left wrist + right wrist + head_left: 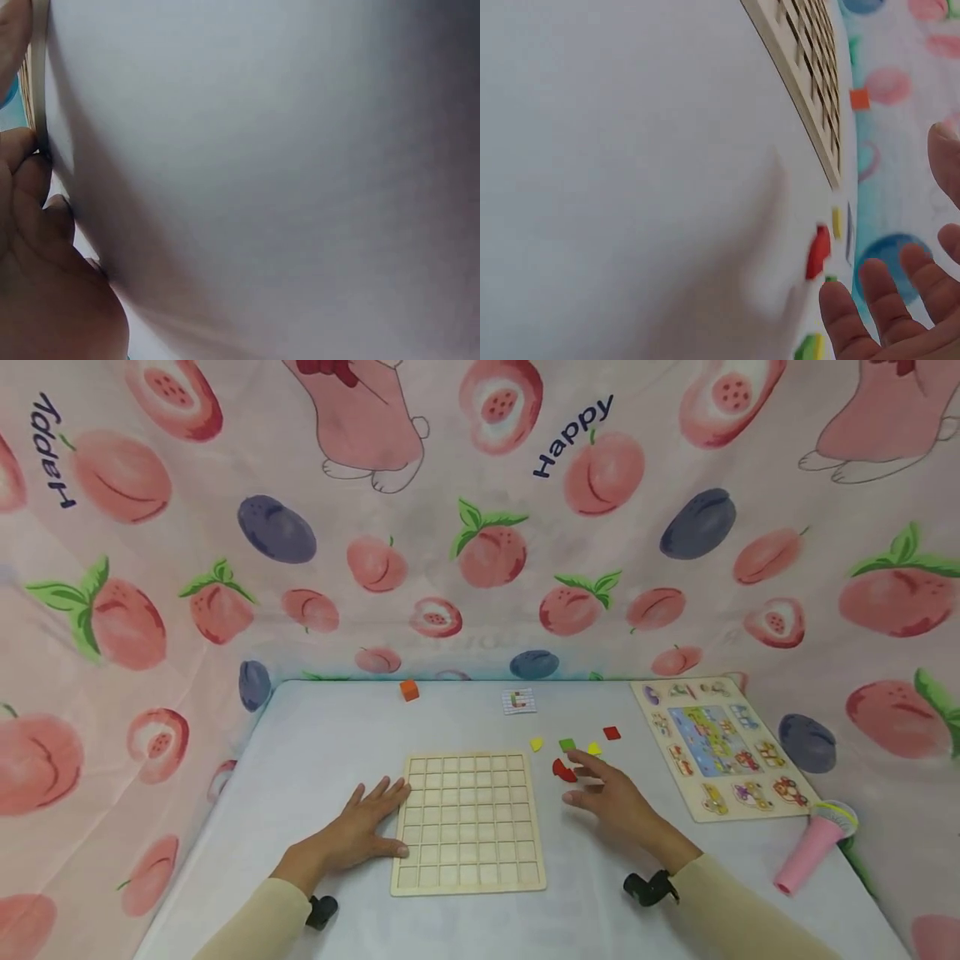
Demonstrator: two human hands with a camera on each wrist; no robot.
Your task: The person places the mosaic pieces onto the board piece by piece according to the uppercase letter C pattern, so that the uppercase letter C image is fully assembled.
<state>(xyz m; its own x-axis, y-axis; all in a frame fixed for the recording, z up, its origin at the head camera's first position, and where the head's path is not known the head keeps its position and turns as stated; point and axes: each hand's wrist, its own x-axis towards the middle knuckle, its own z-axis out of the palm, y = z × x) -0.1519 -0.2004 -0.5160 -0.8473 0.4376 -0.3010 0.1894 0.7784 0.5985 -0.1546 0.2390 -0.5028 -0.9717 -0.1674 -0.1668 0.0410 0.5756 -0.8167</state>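
A pale wooden grid board [468, 827] with square cells lies flat on the white table. My left hand [363, 827] rests at the board's left edge, fingers spread and touching it; in the left wrist view the fingertips meet the board's side. Just right of the board, my right hand [621, 799] hovers over the table with relaxed fingers and holds nothing. Close to its fingertips lie red pieces [564, 770], a green piece [567, 745] and a yellow piece [594, 748]. Another yellow piece [536, 744] and a red square [612, 732] lie slightly farther back.
An orange cube [408, 690] and a small card with a coloured pattern [519, 701] are near the back edge. At the right lie a picture puzzle board [693, 806] and a pink toy microphone [810, 856]. Behind the table hangs a fruit-print cloth [450, 468].
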